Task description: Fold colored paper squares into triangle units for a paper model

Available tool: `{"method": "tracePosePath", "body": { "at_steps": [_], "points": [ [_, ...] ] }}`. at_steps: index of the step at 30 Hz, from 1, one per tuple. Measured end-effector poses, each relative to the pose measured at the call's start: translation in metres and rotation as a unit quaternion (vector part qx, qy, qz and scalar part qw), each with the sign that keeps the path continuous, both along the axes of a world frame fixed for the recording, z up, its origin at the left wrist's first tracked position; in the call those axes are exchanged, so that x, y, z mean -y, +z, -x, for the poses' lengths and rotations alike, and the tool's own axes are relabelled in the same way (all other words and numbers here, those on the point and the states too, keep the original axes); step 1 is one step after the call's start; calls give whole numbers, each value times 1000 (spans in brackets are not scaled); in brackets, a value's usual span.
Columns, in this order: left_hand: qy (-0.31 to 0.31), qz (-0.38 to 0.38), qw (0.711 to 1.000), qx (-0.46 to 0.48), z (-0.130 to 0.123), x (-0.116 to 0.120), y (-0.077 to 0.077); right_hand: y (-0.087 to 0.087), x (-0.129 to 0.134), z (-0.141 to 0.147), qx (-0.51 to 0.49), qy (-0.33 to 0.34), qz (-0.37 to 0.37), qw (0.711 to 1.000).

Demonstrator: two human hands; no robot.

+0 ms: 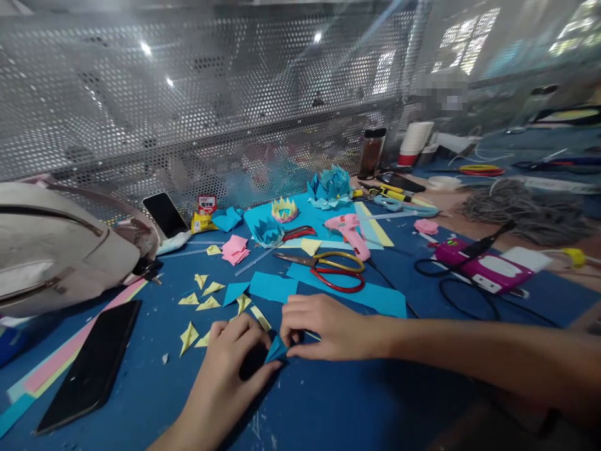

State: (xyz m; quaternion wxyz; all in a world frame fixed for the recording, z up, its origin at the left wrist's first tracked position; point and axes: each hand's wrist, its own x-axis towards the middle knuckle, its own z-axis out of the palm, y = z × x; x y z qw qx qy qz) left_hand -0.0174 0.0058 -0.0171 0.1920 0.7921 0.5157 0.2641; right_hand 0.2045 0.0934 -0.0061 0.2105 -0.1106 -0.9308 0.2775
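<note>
A small folded triangle of blue paper (276,349) is pinched between both hands just over the blue table. My left hand (231,356) grips its left side between thumb and fingers. From the right, my right hand (322,326) holds the opposite edge with thumb and fingertips. Several folded yellow paper triangles (209,303) lie loose beside my left hand. Behind the hands are flat blue paper strips (273,287) and scissors (335,266) with one yellow and one red handle loop.
A black phone (94,360) and a pale bag (66,250) lie at left. Farther back are a pink glue gun (348,233), blue paper flowers (331,188) and a perforated metal panel (211,106). A magenta device (483,266) with cables sits at right.
</note>
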Motion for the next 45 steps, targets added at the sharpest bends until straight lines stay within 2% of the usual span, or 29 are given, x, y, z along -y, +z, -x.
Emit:
{"method": "tracePosePath", "body": {
  "at_steps": [8, 14, 21, 28, 35, 45],
  "points": [
    [-20, 20, 999, 47, -2, 1, 2, 2, 5, 2, -11, -69, 160, 985],
    [-16, 11, 997, 77, -2, -4, 3, 0, 6, 4, -8, -126, 227, 966],
    [-49, -8, 996, 73, -5, -1, 7, -3, 8, 8, 6, -74, 154, 985],
    [-80, -16, 995, 50, -8, 0, 7, -6, 13, 11, -15, -48, 101, 994],
    [-83, -50, 994, 52, -5, 2, 5, -8, 13, 10, 29, -9, 31, 999],
    [-43, -67, 994, 70, -4, 0, 7, -1, 11, 10, 34, 17, 63, 997]
  ]
}}
